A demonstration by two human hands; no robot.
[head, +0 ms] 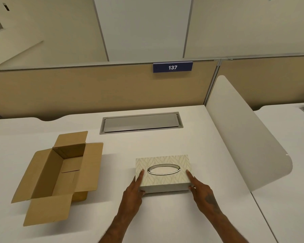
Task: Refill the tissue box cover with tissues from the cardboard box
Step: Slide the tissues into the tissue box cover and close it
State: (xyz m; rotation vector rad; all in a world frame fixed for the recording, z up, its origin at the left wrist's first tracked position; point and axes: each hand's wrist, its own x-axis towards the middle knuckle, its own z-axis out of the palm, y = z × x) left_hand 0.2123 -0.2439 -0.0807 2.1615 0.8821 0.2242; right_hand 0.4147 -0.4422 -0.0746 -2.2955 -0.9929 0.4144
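Observation:
The tissue box cover, cream with a leaf pattern and a silver oval ring around its opening, sits flat on the white desk. My left hand grips its near left corner, fingers on top and thumb at the front. My right hand holds the near right corner the same way. No tissue shows through the oval. The brown cardboard box stands to the left with all its flaps spread wide, and the part of its inside that I see is bare.
A grey metal cable hatch is set into the desk behind the cover. A tan partition with a blue "137" sign closes the back. A curved white divider rises at the right, with another desk beyond it.

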